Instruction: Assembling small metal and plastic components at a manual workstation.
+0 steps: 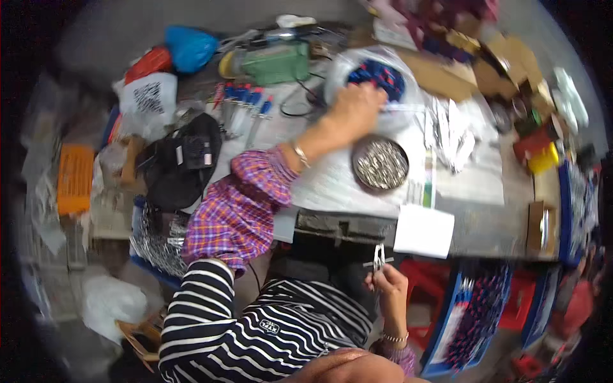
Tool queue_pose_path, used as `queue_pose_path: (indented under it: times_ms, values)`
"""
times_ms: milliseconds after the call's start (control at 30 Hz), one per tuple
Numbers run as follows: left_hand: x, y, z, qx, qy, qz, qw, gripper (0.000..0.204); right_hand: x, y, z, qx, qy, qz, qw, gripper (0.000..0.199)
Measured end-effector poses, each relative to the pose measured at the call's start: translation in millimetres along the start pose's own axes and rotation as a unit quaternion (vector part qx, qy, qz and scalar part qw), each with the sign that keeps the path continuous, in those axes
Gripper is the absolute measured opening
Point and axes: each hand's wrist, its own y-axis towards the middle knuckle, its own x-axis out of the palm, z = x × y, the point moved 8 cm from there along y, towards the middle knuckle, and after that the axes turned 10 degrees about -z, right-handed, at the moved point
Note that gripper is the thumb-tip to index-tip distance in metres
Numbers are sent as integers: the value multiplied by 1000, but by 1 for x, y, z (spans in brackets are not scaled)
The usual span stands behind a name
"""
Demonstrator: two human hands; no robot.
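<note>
My left hand (pixel 359 110) reaches across the table to a pile of small blue and red parts (pixel 378 75) in a clear plastic bag (pixel 338 73). Its fingers are blurred and bent over the near edge of the pile, so their grip cannot be told. Low in front of my body, my right hand (pixel 388 281) is closed round a silver two-pronged metal piece (pixel 379 256) with a short crosspiece; its prongs point away from me. Between the hands stands a round dish (pixel 381 164) full of small shiny metal pieces.
A white sheet (pixel 424 231) lies on the table's front edge. Several blue-handled tools (pixel 246 96), a green box-like device (pixel 276 64) and a black bag (pixel 184 159) lie at the left. Silver strips (pixel 450 131) are at the right. A blue crate (pixel 469 319) of parts stands below, beside red stools.
</note>
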Motion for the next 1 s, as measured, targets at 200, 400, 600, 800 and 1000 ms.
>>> queue_pose_path:
  times_ms: [200, 400, 600, 800, 1000]
  values:
    - [-20, -11, 24, 110, -273, 63, 954, 42, 9, 1, 9, 2, 16, -43, 999, 16]
    - [22, -71, 78, 4, -614, -269, 742, 34, 2, -2, 22, -41, 137, -41, 989, 12]
    - [65, -132, 110, -67, -615, -410, 670, 24, 5, -5, 28, -42, 153, -61, 985, 13]
    - [76, -143, 118, -93, -607, -463, 639, 18, 7, -9, 23, -37, 139, -68, 987, 14]
    - [76, -140, 114, -86, -614, -463, 634, 19, 8, -11, 19, -34, 135, -67, 988, 14]
